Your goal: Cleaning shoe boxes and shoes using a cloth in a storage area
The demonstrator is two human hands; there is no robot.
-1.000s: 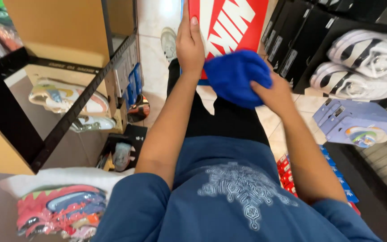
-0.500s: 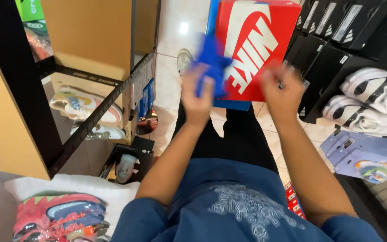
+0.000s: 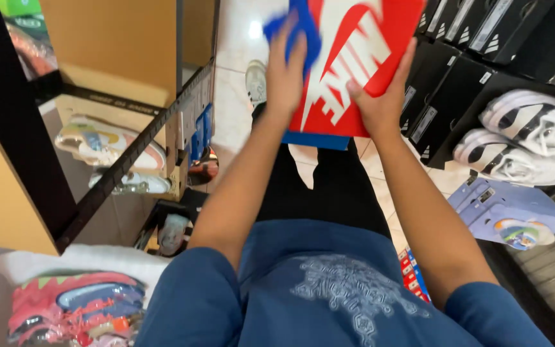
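At the far left of the frame a black metal shelf frame runs down from the upper left, with tan cardboard boxes standing behind it. On the shelf at left of centre lies a pale sneaker with pastel patches. In the lower left corner sits a pink and red patterned shoe on white wrapping paper.

Moving toward the middle, the left hand is raised at upper centre, its fingers closed around a blue cloth and pressing it against the left edge of the red shoe box. The cloth bunches over the fingertips and covers the box's upper left corner. Below the left hand, on the pale tiled floor, a white shoe shows just beside the wrist.

The red shoe box, with a large white mark on its lid and a blue base showing along its lower edge, fills the top centre of the frame, tilted and held up between the two hands. The right hand grips its lower right side, thumb on the lid and fingers spread up the right edge, so the box lies directly between the hands, touching both.

To the right, stacked black shoe boxes fill the upper right. A pair of white sneakers rests on them at right of centre. Below those, at lower right, lies a lilac box with a colourful round picture. Nothing stands between the hands and the red box.
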